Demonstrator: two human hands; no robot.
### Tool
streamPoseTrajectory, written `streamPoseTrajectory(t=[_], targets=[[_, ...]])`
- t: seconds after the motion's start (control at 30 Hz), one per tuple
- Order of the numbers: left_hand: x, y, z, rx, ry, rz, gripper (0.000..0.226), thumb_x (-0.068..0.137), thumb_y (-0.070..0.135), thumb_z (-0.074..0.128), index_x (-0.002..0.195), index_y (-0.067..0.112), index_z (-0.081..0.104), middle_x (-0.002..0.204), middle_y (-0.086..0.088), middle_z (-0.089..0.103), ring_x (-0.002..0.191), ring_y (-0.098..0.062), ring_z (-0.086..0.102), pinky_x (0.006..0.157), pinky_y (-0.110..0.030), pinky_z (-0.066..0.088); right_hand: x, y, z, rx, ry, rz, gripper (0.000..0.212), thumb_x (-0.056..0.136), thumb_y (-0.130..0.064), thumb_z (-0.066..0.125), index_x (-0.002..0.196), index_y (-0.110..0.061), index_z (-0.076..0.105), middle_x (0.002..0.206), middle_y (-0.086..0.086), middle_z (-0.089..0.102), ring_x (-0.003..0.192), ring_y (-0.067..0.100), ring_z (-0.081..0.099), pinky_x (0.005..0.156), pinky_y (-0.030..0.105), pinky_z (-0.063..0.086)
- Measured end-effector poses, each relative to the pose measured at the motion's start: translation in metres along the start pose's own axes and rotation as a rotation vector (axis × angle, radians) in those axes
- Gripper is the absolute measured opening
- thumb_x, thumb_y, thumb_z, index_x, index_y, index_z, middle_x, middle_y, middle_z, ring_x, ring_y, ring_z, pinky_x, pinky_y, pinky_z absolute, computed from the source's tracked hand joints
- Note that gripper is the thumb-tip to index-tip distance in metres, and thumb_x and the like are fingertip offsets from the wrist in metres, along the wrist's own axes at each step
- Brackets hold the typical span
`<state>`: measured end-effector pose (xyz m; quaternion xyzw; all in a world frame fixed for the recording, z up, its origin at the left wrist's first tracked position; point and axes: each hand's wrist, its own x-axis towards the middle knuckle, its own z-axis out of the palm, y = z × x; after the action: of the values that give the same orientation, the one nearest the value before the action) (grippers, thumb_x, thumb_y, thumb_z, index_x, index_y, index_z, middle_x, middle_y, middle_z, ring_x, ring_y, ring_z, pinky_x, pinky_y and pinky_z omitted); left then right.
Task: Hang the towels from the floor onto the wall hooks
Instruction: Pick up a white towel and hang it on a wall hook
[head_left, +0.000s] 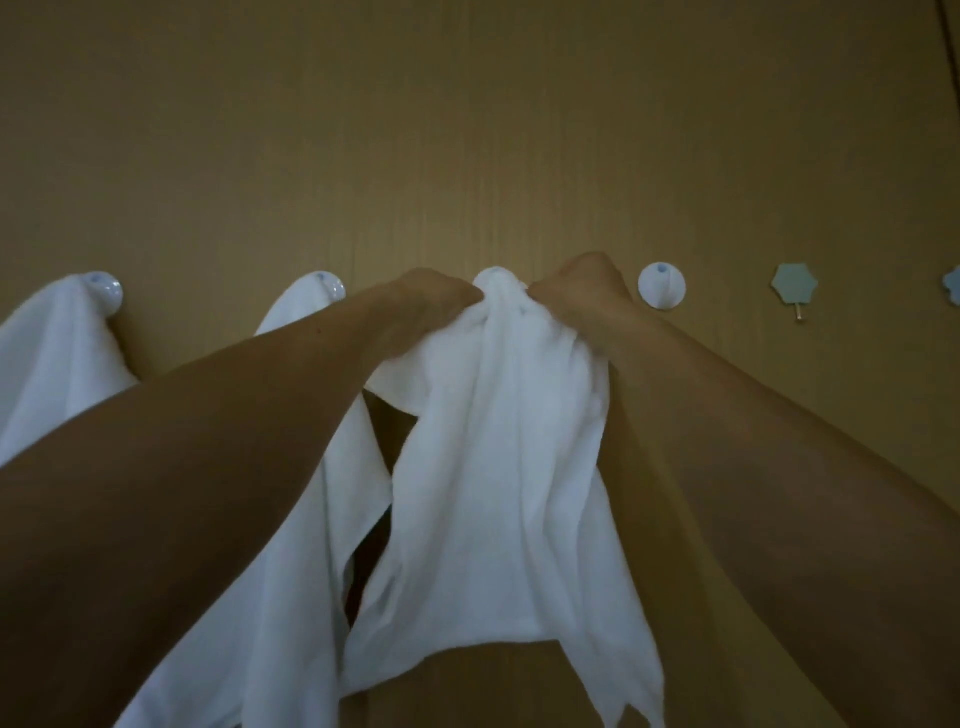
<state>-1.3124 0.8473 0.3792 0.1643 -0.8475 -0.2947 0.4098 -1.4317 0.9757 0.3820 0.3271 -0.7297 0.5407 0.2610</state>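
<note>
White terry, the towel (493, 441) hangs against the brown wall (467, 130), its bunched peak between both hands; the left hand (431, 299) pinches it from the left; the right hand (576, 291) grips it from the right, fingers curled into cloth; the second towel (311, 519) and far-left towel (47, 353) hang alongside; a round hook (662, 286) sits just right.

**Tan wall, one row of hooks**

The tan wood-grain wall (467, 130) carries a row: two round white plastic hooks (109, 293) at left, each draped with a white cloth towel (52, 353). A middle white towel (493, 467) follows – then a bare round white hook (661, 286) and a pale green flower-shaped hook (795, 285).
</note>
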Motion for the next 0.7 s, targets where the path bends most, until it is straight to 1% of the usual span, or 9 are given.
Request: streamPoseTrajectory(t=[0.1, 0.17, 0.23, 0.3, 0.37, 0.43, 0.53, 0.63, 0.7], targets=[[-0.008, 0.004, 0.004, -0.064, -0.142, -0.001, 0.025, 0.096, 0.035, 0.051, 0.104, 0.014, 0.063, 0.080, -0.001, 0.057, 0.062, -0.005, 0.057, 0.052, -0.026, 0.040, -0.005, 0.000, -0.003, -0.060, -0.069, 0.029, 0.019, 0.079, -0.026, 0.064, 0.068, -0.016, 0.052, 0.072, 0.001, 0.057, 0.060, 0.016, 0.053, 0.055, 0.029, 0.045], [-0.012, 0.003, 0.003, 0.084, -0.098, -0.030, 0.032, 0.087, 0.048, 0.055, 0.091, 0.017, 0.063, 0.081, -0.002, 0.062, 0.065, -0.012, 0.058, 0.051, -0.029, 0.037, -0.010, -0.005, 0.000, -0.303, 0.003, -0.025, 0.019, 0.079, -0.032, 0.059, 0.070, -0.016, 0.054, 0.073, 0.001, 0.060, 0.064, 0.018, 0.057, 0.054, 0.029, 0.041], [-0.010, 0.000, 0.000, 0.300, 0.072, 0.010, 0.040, 0.077, 0.055, 0.058, 0.081, 0.015, 0.057, 0.079, 0.000, 0.062, 0.067, -0.018, 0.058, 0.053, -0.030, 0.037, -0.016, -0.008, 0.007, -0.545, 0.195, -0.217, 0.014, 0.081, -0.030, 0.056, 0.079, -0.017, 0.057, 0.087, 0.002, 0.060, 0.081, 0.022, 0.056, 0.066, 0.033, 0.040], [-0.003, -0.005, 0.002, 0.425, 0.335, 0.210, 0.037, 0.076, 0.047, 0.060, 0.088, 0.013, 0.052, 0.083, 0.001, 0.059, 0.075, -0.019, 0.057, 0.061, -0.032, 0.042, -0.026, -0.006, 0.012, -0.584, 0.320, -0.460, 0.012, 0.083, -0.021, 0.055, 0.092, -0.020, 0.062, 0.098, 0.001, 0.056, 0.093, 0.024, 0.052, 0.078, 0.035, 0.037], [-0.002, -0.008, 0.008, 0.424, 0.422, 0.478, 0.018, 0.084, 0.030, 0.056, 0.093, 0.014, 0.055, 0.089, -0.001, 0.059, 0.079, -0.019, 0.052, 0.063, -0.029, 0.038, -0.036, 0.002, 0.016, -0.458, 0.256, -0.565, 0.017, 0.088, -0.019, 0.049, 0.091, -0.017, 0.065, 0.091, 0.000, 0.062, 0.086, 0.023, 0.058, 0.074, 0.037, 0.044], [-0.004, -0.011, 0.017, 0.374, 0.335, 0.573, 0.017, 0.092, 0.023, 0.046, 0.083, 0.013, 0.057, 0.084, -0.003, 0.060, 0.073, -0.017, 0.052, 0.057, -0.025, 0.030, -0.046, 0.011, 0.021, -0.273, 0.126, -0.516, 0.024, 0.094, -0.024, 0.041, 0.087, -0.011, 0.060, 0.085, 0.003, 0.063, 0.078, 0.022, 0.058, 0.067, 0.038, 0.044], [-0.010, -0.016, 0.025, 0.177, 0.188, 0.503, 0.026, 0.093, 0.035, 0.046, 0.072, 0.020, 0.052, 0.072, 0.005, 0.055, 0.064, -0.006, 0.050, 0.053, -0.021, 0.028, -0.049, 0.012, 0.017, -0.164, 0.015, -0.471, 0.021, 0.096, -0.029, 0.044, 0.092, -0.014, 0.059, 0.090, 0.003, 0.062, 0.083, 0.021, 0.058, 0.070, 0.034, 0.043], [-0.014, -0.017, 0.025, 0.128, 0.049, 0.459, 0.014, 0.084, 0.027, 0.060, 0.085, 0.017, 0.051, 0.076, 0.010, 0.051, 0.066, -0.004, 0.051, 0.052, -0.019, 0.031, -0.046, 0.003, 0.011, -0.163, -0.070, -0.368, 0.025, 0.087, -0.015, 0.052, 0.107, -0.006, 0.063, 0.098, 0.005, 0.065, 0.093, 0.025, 0.062, 0.078, 0.038, 0.049], [-0.016, -0.016, 0.021, 0.031, -0.029, 0.358, 0.017, 0.082, 0.016, 0.059, 0.097, 0.013, 0.053, 0.079, 0.008, 0.055, 0.069, -0.006, 0.055, 0.051, -0.019, 0.036, -0.046, -0.001, 0.011, -0.112, -0.118, -0.277, 0.020, 0.083, -0.012, 0.052, 0.100, -0.006, 0.062, 0.093, 0.007, 0.064, 0.085, 0.025, 0.062, 0.066, 0.034, 0.048]])
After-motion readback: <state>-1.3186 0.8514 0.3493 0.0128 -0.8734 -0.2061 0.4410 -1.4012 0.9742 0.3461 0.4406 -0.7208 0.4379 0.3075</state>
